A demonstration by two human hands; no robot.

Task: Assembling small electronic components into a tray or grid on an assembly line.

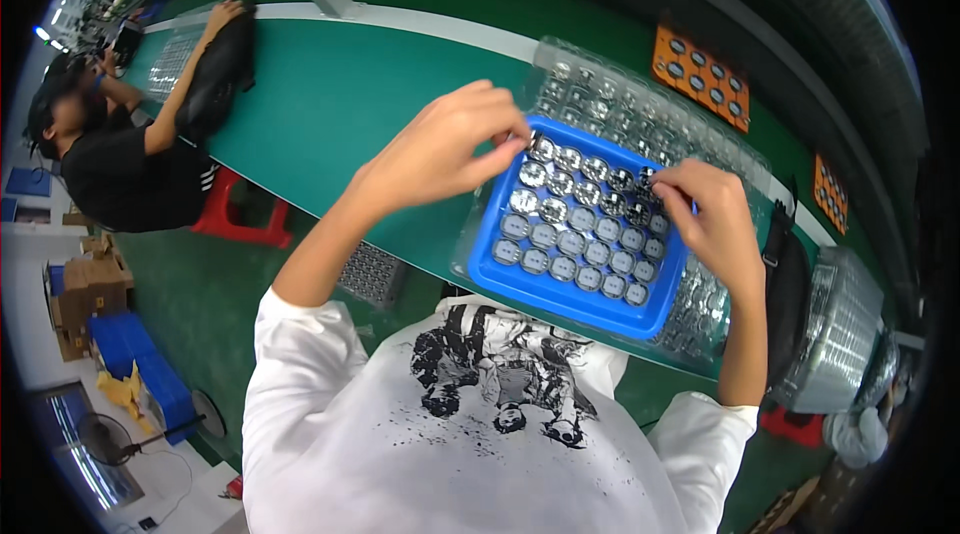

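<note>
A blue tray (585,301) lies on the bench, filled with rows of small round parts. In its far rows the parts (562,184) look shiny, like chrome reflector cups; in the near rows the parts (567,269) are flat and pale grey. At the tray's far left corner, my left hand (455,146) pinches a shiny round part with thumb and forefinger. My right hand (708,212) is closed at the far right corner, its fingertips on another shiny round part (646,177). My fingers partly hide both pieces.
Clear plastic trays (610,104) with shiny parts lie behind and under the blue tray. Orange panels (700,77) with round pieces stand beyond. A black bag (790,289) and stacked clear trays (835,329) are at right. Another person (125,159) sits far left near a red stool (240,214).
</note>
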